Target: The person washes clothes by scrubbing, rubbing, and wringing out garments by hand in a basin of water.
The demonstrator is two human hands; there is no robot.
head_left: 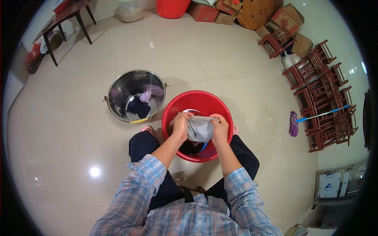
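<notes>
The left hand (182,126) and right hand (221,128) grip a grey cloth (201,129), a red basin (212,104) below them, a bucket (119,93) leftward.

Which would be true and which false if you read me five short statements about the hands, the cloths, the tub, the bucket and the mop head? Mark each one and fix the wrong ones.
1. The left hand and right hand both hold the grey cloth. True.
2. A dark cloth and a lilac cloth lie in the bucket. True.
3. The grey cloth is held over the bucket. False: it is held over the red tub.
4. In the picture, the bucket stands to the right of the tub. False: it stands to the left.
5. The mop head is purple. True.
</notes>
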